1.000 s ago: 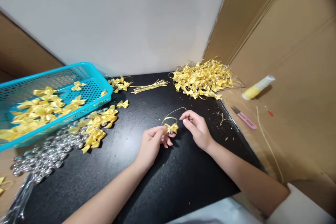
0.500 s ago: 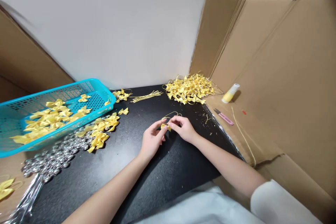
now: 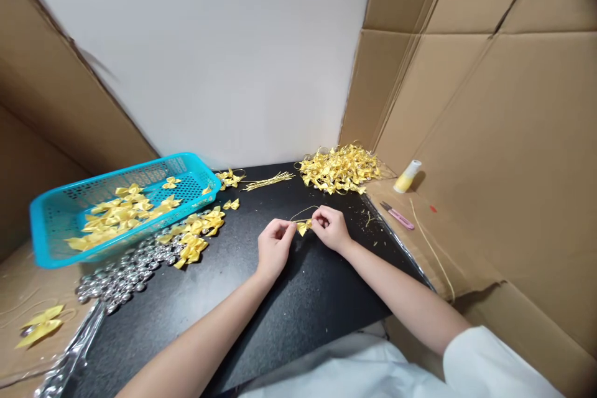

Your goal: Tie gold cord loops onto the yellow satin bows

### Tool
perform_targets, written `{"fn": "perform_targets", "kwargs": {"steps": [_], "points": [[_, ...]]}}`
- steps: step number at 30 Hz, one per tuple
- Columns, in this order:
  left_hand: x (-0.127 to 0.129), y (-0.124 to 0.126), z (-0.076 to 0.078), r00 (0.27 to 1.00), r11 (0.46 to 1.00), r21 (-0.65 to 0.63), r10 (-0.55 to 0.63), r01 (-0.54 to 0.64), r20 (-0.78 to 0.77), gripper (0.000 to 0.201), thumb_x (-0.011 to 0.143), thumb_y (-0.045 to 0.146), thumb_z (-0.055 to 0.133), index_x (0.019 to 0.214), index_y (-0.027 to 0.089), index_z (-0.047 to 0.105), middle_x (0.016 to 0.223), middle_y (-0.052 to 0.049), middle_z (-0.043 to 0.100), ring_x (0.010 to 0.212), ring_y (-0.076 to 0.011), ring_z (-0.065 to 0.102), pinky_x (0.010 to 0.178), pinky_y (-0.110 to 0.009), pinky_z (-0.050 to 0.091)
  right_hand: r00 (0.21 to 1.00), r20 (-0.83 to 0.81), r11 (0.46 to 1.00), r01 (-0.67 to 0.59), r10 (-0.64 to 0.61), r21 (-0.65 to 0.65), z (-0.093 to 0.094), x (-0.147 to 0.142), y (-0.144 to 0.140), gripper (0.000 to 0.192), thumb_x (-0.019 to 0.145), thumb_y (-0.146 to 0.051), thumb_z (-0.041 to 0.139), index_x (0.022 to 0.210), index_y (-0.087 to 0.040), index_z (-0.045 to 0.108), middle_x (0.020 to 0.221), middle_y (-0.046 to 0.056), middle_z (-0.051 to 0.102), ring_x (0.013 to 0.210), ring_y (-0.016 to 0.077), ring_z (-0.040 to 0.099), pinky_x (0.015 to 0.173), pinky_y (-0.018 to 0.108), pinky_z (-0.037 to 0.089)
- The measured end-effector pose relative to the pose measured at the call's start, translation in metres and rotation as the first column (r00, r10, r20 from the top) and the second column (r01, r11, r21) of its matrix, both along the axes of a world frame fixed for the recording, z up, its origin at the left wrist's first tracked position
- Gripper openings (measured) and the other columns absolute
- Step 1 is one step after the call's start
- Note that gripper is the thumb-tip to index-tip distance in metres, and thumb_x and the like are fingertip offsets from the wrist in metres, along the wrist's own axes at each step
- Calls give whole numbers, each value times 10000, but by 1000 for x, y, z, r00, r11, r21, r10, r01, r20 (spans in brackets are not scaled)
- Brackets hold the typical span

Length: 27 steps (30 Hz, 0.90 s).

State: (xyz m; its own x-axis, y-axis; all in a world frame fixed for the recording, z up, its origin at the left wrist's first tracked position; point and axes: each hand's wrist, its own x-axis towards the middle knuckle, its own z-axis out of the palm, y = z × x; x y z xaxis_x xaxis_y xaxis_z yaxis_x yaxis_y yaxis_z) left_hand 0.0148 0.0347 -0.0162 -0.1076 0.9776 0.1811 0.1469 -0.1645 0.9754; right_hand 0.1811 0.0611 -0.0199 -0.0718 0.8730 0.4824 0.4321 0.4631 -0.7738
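One bow (image 3: 303,228) pinched between left hand (image 3: 275,247) and right hand (image 3: 331,230)

Location: I find the yellow bow above the middle of the black table (image 3: 303,305). Whether it clears the surface or brushes it, I cannot tell from my remote post.

Fingers: Left thumb and forefinger are closed at the bow's left end; right thumb and forefinger are closed over its right end. I record both hands as grasping it, though whether by the ribbon or by the thin cord (image 3: 304,209) is too small to determine.

Governing relation: The bow lies right of the left fingertips and left of the right fingertips, in the narrow gap between them. I judge the right hand nearer, since its fingers cover part of the bow. The long axis runs left to right, along the line joining the two pinches, and appears close to level.

Direction: The ribbon's visible point faces the near side. The cord arches away on the far side, from the left fingertips across to the right hand.

Surroundings: At left I note a blue basket (image 3: 41,233), with silver beads (image 3: 124,277) and loose bows (image 3: 192,250) on its near side. At the far edge lie cut cords (image 3: 268,182), with a heap of bows (image 3: 340,169) to their right. Pink snips (image 3: 401,219) lie at right, well apart from both hands.
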Motion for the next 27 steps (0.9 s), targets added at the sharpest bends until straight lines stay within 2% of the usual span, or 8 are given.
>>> {"fn": "perform_targets", "kwargs": {"steps": [4, 7, 9, 12, 15, 20, 24, 27], "points": [[0, 1, -2, 1000, 1000, 25, -18, 18, -9, 239, 762, 388, 685, 683, 162, 684, 690, -8, 600, 613, -130, 512, 587, -234, 412, 999, 45, 998, 15, -18, 65, 2, 0, 3, 144, 701, -204, 564, 569, -200, 507, 554, -40, 453, 542, 111, 423, 562, 242, 370], [0, 2, -3, 999, 998, 20, -54, 54, -3, 228, 737, 379, 719, 802, 161, 700, 711, 10, 592, 546, -100, 472, 538, -220, 391, 999, 37, 995, 30, -33, 94, 4, 4, 8, 139, 700, -205, 555, 566, -198, 517, 545, -39, 462, 516, 105, 424, 527, 234, 363], [0, 1, -2, 998, 998, 7, -67, 67, 3, 271, 734, 375, 727, 902, 164, 691, 723, 24, 582, 507, -83, 446, 506, -211, 370, 997, 5, 992, 72, -73, 102, 7, 11, 14, 132, 707, -208, 539, 576, -195, 530, 543, -33, 487, 492, 102, 428, 492, 229, 352], [-2, 1, -3, 997, 996, -16, -82, 82, 5, 240, 758, 374, 709, 870, 165, 667, 713, 22, 582, 520, -89, 463, 512, -210, 372, 979, -74, 976, 198, -192, 91, 9, 31, 24, 125, 726, -243, 527, 613, -194, 549, 554, -16, 538, 493, 116, 474, 491, 237, 380], [-5, 1, -6, 995, 995, -41, -94, 95, 10, 204, 792, 372, 678, 810, 172, 640, 659, 26, 562, 549, -108, 482, 535, -217, 381, 917, -156, 924, 379, -368, 48, 12, 62, 34, 165, 782, -327, 509, 699, -196, 563, 612, 4, 581, 543, 140, 535, 516, 251, 422], [-6, -2, -6, 994, 990, -85, -107, 109, 34, 198, 826, 371, 640, 767, 185, 607, 653, 21, 548, 587, -129, 494, 560, -231, 391, 763, -148, 776, 628, -629, -56, 30, 130, 49, 150, 775, -333, 508, 779, -193, 562, 613, 3, 571, 506, 141, 508, 485, 256, 390], [-9, -3, 0, 997, 993, -97, -55, 60, 57, 181, 840, 358, 600, 767, 193, 583, 647, 25, 524, 577, -128, 479, 555, -233, 391, 735, 22, 724, 672, -677, -155, 42, 170, 67, 28, 663, -177, 571, 665, -176, 599, 505, -8, 545, 466, 152, 508, 500, 279, 385], [-19, 4, 3, 1000, 999, -39, 16, -15, 11, 148, 846, 327, 570, 779, 196, 577, 707, 8, 554, 641, -144, 518, 603, -246, 421, 750, 119, 729, 661, -651, -176, 44, 174, 71, 167, 644, -110, 571, 777, -146, 666, 557, -1, 587, 489, 155, 527, 539, 294, 411]]}}
